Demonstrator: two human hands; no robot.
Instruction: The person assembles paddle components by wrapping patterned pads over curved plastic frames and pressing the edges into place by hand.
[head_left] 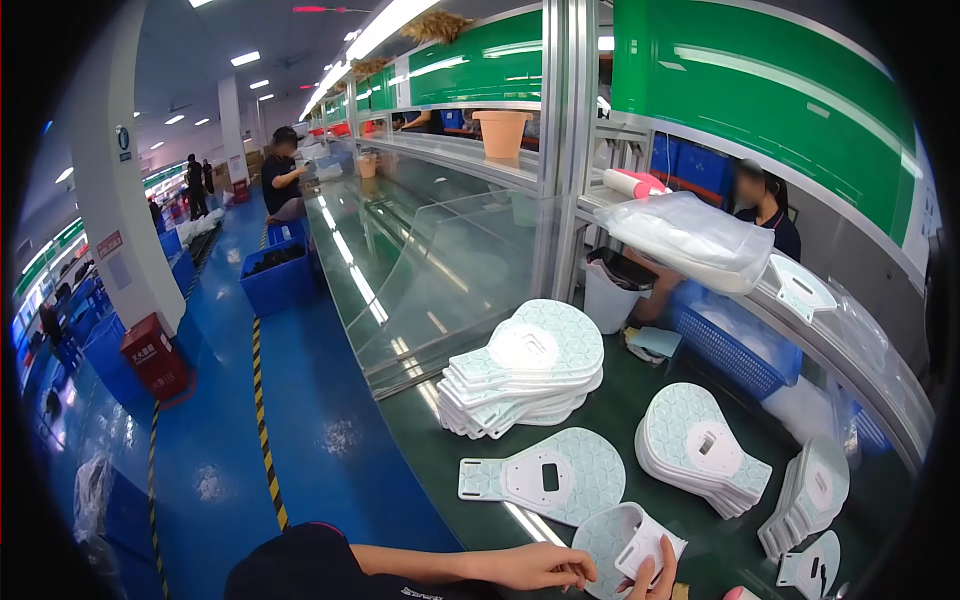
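Observation:
My right hand [655, 575] grips a white plastic bracket [648, 540] at the bottom of the view. The bracket stands tilted over a pale green paddle-shaped panel [600, 535]; whether they are joined I cannot tell. At that panel's left edge, my left hand [550, 568] has its fingers bent together, and anything between them is hidden. Just beyond lies a larger paddle-shaped panel [575, 465] with a rectangular slot, flat on the dark green table [430, 465].
Stacks of similar panels stand at the back [525, 365], right [700, 450] and far right [808, 495]. Clear sheeting [470, 270] and a metal post [565, 150] rise behind. A shelf holds a plastic bag [690, 235]. Co-workers sit at left [283, 180] and behind the shelf [765, 215].

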